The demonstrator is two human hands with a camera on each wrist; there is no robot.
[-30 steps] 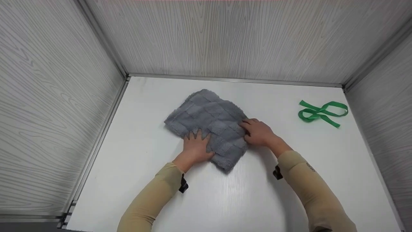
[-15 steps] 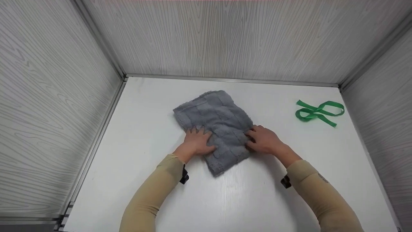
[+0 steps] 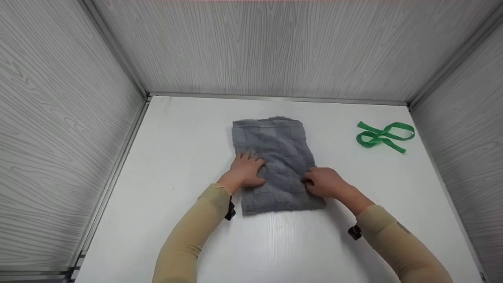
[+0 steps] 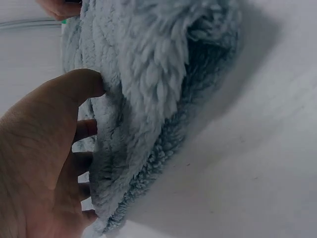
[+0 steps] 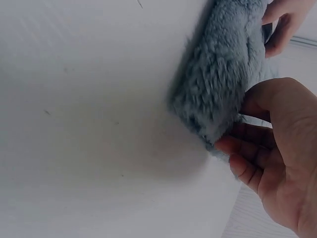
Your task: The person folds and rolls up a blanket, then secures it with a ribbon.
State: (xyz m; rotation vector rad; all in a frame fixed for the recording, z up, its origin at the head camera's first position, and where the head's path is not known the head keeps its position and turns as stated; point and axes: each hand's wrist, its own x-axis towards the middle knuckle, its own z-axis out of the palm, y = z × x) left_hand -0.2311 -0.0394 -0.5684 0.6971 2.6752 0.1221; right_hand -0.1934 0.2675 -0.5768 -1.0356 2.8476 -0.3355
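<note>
A folded grey plush cloth with a quilted square pattern lies on the white table, its long sides running roughly front to back. My left hand rests on its left side with fingers spread. Seen from the left wrist, the cloth's layers gape a little at the near edge, beside the left hand. At the cloth's right edge, my right hand pinches the fabric. In the right wrist view, the thumb and curled fingers of the right hand close round the fluffy edge.
A looped green ribbon lies at the back right of the white table. Wood-grain panels stand along the back and both sides, with a metal strip where they meet the table.
The cloth has turned on the table from a slanted position to nearly straight. My right hand has come toward the front with its edge; my left hand has shifted slightly right.
</note>
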